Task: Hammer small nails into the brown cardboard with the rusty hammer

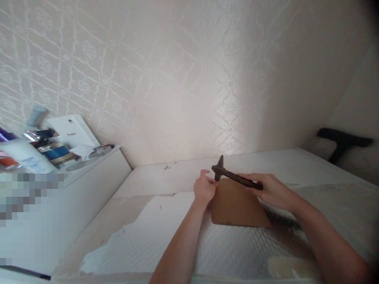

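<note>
My right hand (271,190) is closed around the handle of a dark hammer (233,176), whose head hangs just above the far left corner of a brown board (237,207). That board lies flat on the white table (148,236). My left hand (204,186) rests at the board's far left corner, fingers pinched together under the hammer head. What those fingers hold is too small to make out.
A white cabinet (97,173) stands to the left, its top crowded with bottles, a blue tin (57,152) and a white box (74,132). A few small dark bits (167,167) lie near the wall. A black chair arm (343,140) shows at the right.
</note>
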`<action>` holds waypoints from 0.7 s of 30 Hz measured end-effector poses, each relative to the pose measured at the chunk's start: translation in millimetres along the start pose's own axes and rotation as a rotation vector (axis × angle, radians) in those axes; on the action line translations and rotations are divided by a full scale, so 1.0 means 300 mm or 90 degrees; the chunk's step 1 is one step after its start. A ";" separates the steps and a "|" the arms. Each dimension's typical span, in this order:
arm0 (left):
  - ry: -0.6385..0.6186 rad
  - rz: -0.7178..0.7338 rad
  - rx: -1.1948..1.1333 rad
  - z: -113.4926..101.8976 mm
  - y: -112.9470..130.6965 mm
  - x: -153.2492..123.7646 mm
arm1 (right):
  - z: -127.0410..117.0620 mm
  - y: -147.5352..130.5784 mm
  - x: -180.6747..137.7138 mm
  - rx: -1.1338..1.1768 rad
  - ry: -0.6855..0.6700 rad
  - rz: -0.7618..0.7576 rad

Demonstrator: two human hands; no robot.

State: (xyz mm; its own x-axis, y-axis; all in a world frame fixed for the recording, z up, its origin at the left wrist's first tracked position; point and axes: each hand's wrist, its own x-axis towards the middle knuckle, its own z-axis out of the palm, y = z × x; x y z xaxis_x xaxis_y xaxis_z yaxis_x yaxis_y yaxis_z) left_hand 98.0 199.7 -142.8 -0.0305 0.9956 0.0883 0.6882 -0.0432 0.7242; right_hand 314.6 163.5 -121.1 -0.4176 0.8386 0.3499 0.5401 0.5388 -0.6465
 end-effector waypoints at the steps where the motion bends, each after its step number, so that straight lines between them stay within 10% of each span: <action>1: 0.003 0.002 0.009 -0.002 0.004 -0.003 | 0.000 -0.002 0.000 0.000 0.001 0.000; 21: -0.003 -0.030 0.031 -0.025 0.020 -0.012 | 0.006 0.003 0.002 -0.005 -0.029 0.002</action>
State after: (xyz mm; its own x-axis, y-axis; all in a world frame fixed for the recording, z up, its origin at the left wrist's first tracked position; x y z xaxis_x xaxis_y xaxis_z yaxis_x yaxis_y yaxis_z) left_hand 96.8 195.2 -133.6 -0.0604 0.9968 0.0522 0.7210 0.0074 0.6929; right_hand 313.5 164.4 -122.6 -0.4483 0.8359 0.3167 0.5473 0.5367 -0.6422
